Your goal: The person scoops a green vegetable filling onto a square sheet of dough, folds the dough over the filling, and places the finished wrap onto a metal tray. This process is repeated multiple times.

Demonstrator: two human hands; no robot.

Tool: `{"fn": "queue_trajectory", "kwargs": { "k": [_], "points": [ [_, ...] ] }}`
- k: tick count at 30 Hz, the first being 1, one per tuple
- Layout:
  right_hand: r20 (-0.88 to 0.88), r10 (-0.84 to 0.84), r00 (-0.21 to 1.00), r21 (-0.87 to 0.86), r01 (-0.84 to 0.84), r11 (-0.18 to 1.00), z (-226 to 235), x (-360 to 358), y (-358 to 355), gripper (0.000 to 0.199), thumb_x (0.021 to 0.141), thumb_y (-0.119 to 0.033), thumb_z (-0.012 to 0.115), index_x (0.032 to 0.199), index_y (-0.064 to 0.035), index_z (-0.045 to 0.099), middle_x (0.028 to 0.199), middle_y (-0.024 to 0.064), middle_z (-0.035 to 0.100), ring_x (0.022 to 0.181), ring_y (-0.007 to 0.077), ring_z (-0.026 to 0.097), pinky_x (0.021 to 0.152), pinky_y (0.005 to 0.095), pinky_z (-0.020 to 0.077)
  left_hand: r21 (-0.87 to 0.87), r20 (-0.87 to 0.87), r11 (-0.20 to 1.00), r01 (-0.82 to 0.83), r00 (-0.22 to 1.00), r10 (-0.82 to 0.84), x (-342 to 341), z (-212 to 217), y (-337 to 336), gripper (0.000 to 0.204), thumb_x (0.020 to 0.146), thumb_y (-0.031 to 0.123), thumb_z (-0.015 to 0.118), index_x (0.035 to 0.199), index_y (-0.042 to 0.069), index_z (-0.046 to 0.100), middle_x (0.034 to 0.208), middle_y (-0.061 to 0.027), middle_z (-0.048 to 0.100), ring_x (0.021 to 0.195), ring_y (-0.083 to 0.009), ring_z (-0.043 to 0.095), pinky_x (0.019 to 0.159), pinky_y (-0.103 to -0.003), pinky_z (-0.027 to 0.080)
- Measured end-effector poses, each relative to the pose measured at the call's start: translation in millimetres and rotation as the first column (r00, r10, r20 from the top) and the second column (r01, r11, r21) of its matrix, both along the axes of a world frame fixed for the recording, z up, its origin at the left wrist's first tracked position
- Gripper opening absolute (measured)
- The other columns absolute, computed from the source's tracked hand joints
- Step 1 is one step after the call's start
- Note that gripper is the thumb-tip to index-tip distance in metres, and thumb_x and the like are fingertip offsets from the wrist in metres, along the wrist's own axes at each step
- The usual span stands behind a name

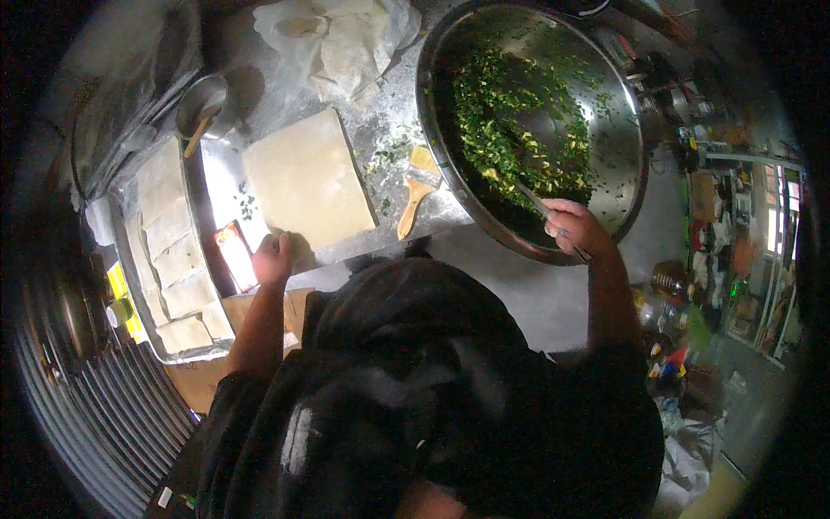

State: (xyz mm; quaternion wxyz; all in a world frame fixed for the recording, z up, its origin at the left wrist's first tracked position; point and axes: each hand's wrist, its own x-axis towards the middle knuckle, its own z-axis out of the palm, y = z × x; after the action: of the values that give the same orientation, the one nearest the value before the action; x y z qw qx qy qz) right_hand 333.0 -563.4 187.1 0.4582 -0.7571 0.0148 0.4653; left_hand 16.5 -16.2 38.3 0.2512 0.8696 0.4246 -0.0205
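Note:
My right hand (569, 227) is wrapped round the handle of a metal spoon (534, 199), over the near side of a large steel bowl (637, 186). The spoon's tip reaches into chopped greens with yellow bits (510, 143) spread along the bowl's left side. At the worktable's near edge, my left hand (273, 257) rests with its fingers curled in and nothing visible in them. Just beyond it lies a flat square sheet of pale dough (307, 177). Close to its left is a bright flat rectangle with a red picture (235, 253), perhaps a phone or a card.
A wooden-handled brush (416, 199) lies between dough and bowl. At left, a long tray (226, 339) holds several folded dough pieces (186, 290); a small metal pot (192, 108) with a wooden-handled tool stands behind. Floured cloth or plastic (350, 43) lies at the back.

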Motion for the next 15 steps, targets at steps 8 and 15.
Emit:
{"fn": "queue_trajectory", "kwargs": {
  "k": [8,15],
  "points": [
    [0.151,-0.130,0.980,0.046,0.125,0.991,11.4,-9.6,-10.1,0.037,0.099,-0.010,0.055,0.135,-0.0020,0.057,0.086,0.0047,0.061,0.068,0.0098,0.054,0.055,0.0259,0.0393,0.007,-0.052,1.000,0.022,0.998,-0.021,0.1,-3.7,4.3,0.046,0.093,0.051,0.062,0.092,0.006,0.070,0.088,-0.0199,0.072,0.084,-0.0402,0.070,0.077,-0.048,0.055],
    [0.083,-0.198,0.977,0.118,0.188,0.975,7.5,-2.0,4.3,0.040,0.100,-0.012,0.054,0.139,-0.0039,0.054,0.083,0.0060,0.063,0.050,0.0113,0.049,0.045,0.0281,0.0370,-0.105,0.060,0.994,-0.008,0.998,0.014,-6.2,-11.5,5.5,0.048,0.092,0.053,0.063,0.099,0.007,0.072,0.090,-0.0193,0.073,0.087,-0.0384,0.071,0.081,-0.047,0.055]
  ]
}}
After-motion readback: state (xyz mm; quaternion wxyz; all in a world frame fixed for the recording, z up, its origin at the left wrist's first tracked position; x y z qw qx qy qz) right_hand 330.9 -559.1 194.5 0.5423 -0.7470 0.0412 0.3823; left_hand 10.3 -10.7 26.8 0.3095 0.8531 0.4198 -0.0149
